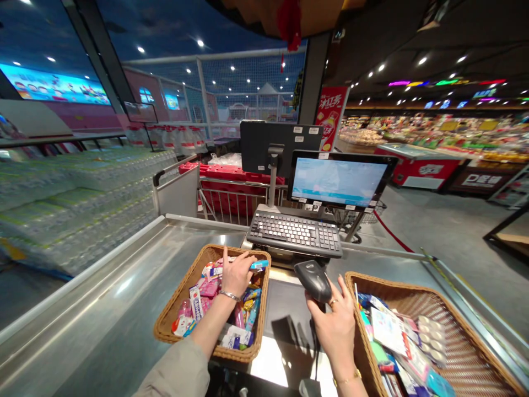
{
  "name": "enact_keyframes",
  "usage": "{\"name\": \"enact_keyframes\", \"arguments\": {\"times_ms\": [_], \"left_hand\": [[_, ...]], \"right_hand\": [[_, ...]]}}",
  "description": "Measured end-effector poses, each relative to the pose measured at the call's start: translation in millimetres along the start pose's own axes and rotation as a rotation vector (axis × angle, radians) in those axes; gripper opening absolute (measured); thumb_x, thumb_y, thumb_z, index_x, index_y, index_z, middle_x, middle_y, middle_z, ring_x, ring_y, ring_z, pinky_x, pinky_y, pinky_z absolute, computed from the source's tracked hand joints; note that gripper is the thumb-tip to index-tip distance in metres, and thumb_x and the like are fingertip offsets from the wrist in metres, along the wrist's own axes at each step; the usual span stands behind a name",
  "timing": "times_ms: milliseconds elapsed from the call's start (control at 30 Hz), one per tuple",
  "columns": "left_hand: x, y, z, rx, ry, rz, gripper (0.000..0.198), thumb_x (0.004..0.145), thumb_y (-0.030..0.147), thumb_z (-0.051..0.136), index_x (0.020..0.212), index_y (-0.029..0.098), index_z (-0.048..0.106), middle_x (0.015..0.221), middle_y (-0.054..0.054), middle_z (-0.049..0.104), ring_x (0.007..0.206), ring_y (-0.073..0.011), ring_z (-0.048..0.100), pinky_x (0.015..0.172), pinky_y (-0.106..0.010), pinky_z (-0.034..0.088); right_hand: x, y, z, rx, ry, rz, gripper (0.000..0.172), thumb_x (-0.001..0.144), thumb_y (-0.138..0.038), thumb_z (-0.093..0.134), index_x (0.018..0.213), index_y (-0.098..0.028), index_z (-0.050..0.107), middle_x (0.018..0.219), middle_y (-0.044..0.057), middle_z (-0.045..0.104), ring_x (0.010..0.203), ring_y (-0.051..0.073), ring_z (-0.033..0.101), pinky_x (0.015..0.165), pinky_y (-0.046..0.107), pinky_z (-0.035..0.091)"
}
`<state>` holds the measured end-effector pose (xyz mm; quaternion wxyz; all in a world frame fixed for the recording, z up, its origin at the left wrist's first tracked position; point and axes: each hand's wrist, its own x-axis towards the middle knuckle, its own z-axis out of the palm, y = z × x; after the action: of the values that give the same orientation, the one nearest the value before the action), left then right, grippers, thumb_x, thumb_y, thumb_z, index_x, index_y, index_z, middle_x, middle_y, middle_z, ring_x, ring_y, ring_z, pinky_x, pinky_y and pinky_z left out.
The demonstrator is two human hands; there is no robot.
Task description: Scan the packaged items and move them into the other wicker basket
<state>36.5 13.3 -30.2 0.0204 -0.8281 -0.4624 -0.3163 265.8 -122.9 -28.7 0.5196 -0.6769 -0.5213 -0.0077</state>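
My left hand point(237, 273) reaches over the left wicker basket point(165, 314), its fingers closed on a blue packet point(259, 265) near the basket's far right corner. Small colourful packs, many pink, fill that basket. In my right hand point(335, 325) is a black barcode scanner point(313, 280), held above the counter between the two baskets, its head pointing up and left. The right wicker basket point(450, 300) stands just right of that hand. It holds mixed packs, a white box point(387, 330) and a tray of round pale items point(431, 339).
Behind the baskets stand a keyboard point(295, 231) and a lit monitor point(339, 181), with a dark screen point(264, 146) turned away. The metal counter point(119, 298) runs left. Stacked bottle packs point(82, 193) are beyond it. A cable hangs below the scanner.
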Motion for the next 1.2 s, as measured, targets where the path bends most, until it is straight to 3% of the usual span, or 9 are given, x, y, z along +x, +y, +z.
{"name": "enact_keyframes", "arguments": {"times_ms": [133, 233, 733, 1200], "left_hand": [[-3.1, 4.2, 6.1, 0.069, 0.055, -0.032, 0.032, 0.075, 0.013, 0.064, 0.099, 0.034, 0.071, 0.129, 0.001, 0.066, 0.127, -0.0328, 0.051, 0.114, -0.070, -0.002], [-4.7, 8.9, 9.1, 0.099, 0.093, -0.046, 0.030, 0.076, 0.016, 0.067, 0.099, 0.036, 0.071, 0.134, 0.003, 0.061, 0.134, -0.0345, 0.044, 0.113, -0.070, -0.001], [2.2, 26.4, 16.5, 0.054, 0.130, -0.078, 0.020, 0.080, 0.029, 0.068, 0.096, 0.039, 0.073, 0.136, 0.005, 0.060, 0.140, -0.0364, 0.033, 0.112, -0.071, 0.000], [6.7, 29.4, 17.7, 0.055, 0.135, -0.058, 0.016, 0.081, 0.033, 0.067, 0.094, 0.039, 0.073, 0.136, 0.005, 0.059, 0.142, -0.0366, 0.031, 0.111, -0.071, 0.002]], "right_hand": [[-1.7, -2.2, -0.8, -0.020, -0.047, -0.053, 0.024, 0.079, -0.033, 0.062, 0.097, -0.021, 0.072, 0.131, 0.009, 0.062, 0.141, 0.031, 0.033, 0.112, 0.055, 0.031], [-1.8, -5.0, -1.8, -0.045, -0.081, -0.093, 0.020, 0.078, -0.030, 0.062, 0.092, -0.021, 0.073, 0.131, 0.009, 0.062, 0.142, 0.032, 0.031, 0.112, 0.057, 0.031], [-3.1, -14.0, -4.2, -0.123, -0.219, -0.176, 0.010, 0.068, -0.023, 0.064, 0.075, -0.024, 0.071, 0.133, 0.003, 0.061, 0.142, 0.038, 0.028, 0.109, 0.066, 0.025], [1.1, -17.3, -6.7, -0.105, -0.230, -0.207, 0.011, 0.066, -0.022, 0.064, 0.075, -0.023, 0.072, 0.132, 0.003, 0.062, 0.142, 0.037, 0.028, 0.111, 0.064, 0.024]]}}
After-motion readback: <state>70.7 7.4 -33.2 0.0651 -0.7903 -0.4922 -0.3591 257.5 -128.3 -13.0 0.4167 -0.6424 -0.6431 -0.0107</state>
